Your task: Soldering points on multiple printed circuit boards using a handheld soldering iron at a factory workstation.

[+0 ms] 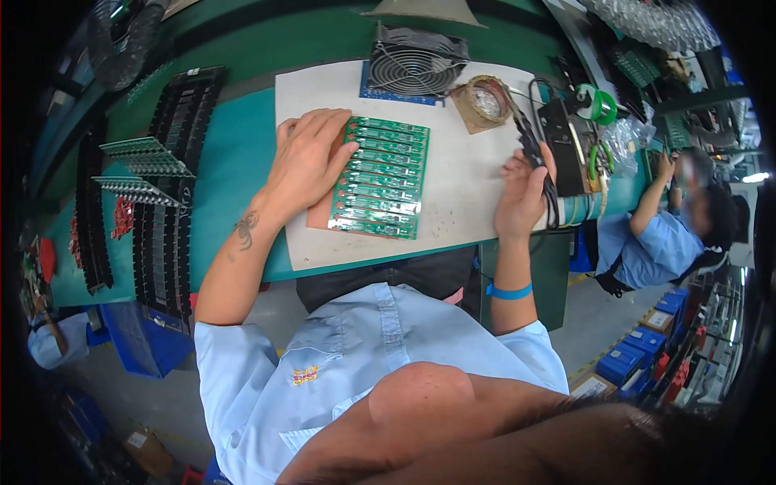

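Note:
A green circuit board panel (383, 178) with several rows of small parts lies on an orange-brown sheet (320, 212), on a white work mat (453, 194). My left hand (311, 158) rests palm down along the panel's left edge. Its fingers are stretched out and its thumb touches the board. Off to the right of the panel, my right hand (521, 190) is closed around the black handle of what looks like a soldering iron (529, 145), with a cable trailing from it. Ahead of this hand, a round tin-like ring (487, 99) sits on a brown square.
A fan (414, 66) with a wire guard stands behind the panel. At right are a green solder spool (598, 105), green-handled pliers (600, 162) and a black box (562, 145). Black slotted racks (162, 242) with board panels (145, 158) stand left. A co-worker (671, 234) sits at right.

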Demonstrator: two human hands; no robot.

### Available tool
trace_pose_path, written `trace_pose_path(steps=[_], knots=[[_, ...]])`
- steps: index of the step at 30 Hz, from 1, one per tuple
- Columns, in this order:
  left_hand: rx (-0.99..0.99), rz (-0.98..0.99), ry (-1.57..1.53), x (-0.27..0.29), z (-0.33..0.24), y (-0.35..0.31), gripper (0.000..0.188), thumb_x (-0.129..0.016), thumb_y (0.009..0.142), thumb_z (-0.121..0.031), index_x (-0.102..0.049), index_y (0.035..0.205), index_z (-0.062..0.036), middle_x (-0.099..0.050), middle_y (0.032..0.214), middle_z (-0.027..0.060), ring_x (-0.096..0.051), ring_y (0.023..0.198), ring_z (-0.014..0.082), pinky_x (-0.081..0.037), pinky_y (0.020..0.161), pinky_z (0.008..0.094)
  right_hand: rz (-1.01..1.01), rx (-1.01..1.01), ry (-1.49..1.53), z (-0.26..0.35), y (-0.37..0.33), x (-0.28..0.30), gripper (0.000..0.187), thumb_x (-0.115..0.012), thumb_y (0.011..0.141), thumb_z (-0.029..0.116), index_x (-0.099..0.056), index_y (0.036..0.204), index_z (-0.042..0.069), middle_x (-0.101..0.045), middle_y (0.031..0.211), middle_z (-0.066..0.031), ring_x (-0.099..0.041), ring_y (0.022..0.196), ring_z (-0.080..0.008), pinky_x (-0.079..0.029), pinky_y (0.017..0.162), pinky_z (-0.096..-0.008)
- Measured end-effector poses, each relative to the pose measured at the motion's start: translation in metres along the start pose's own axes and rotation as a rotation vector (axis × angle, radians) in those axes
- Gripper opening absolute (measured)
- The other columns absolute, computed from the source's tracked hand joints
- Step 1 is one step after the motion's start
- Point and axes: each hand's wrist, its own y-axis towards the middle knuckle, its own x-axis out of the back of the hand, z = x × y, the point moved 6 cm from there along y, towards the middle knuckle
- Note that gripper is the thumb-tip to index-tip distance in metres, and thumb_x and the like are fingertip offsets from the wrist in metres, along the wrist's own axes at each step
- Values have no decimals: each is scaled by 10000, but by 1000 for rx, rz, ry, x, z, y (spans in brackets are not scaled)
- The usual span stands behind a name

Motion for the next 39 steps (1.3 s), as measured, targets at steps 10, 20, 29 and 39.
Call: trace_pose_path(steps=[10, 20, 29, 39], knots=[[28, 31, 29, -2, 5, -1, 420, -669, 1015, -229, -631, 1385, -33, -683, 1364, 116, -605, 1306, 289, -356, 1136, 471, -75, -283, 451, -13, 12, -53, 529, -464, 1145, 468, -506, 1499, 76, -620, 1380, -200, -635, 1039, -226, -528, 846, -345], [15, 21, 33, -1, 5, -3, 420, -667, 1016, -225, -630, 1384, -26, -682, 1374, 121, -603, 1308, 288, -349, 1150, 480, -107, -547, 650, -32, -13, -77, 511, -535, 1112, 495, -484, 1390, 70, -597, 1277, -176, -606, 960, -212, -529, 819, -347], [12, 22, 33, 1, 1, -1, 419, -662, 1018, -222, -628, 1382, -17, -685, 1372, 125, -602, 1309, 283, -347, 1159, 477, -227, -480, 727, -30, -23, -70, 486, -632, 1082, 423, -469, 1412, 105, -594, 1243, -149, -599, 950, -189, -525, 796, -334], [19, 18, 42, 3, -2, -2, 424, -657, 1015, -210, -627, 1393, -21, -684, 1383, 126, -601, 1322, 281, -338, 1178, 476, -188, -351, 574, -31, -16, -65, 479, -624, 1092, 271, -483, 1547, 214, -635, 1306, -83, -606, 968, -182, -526, 822, -328]])
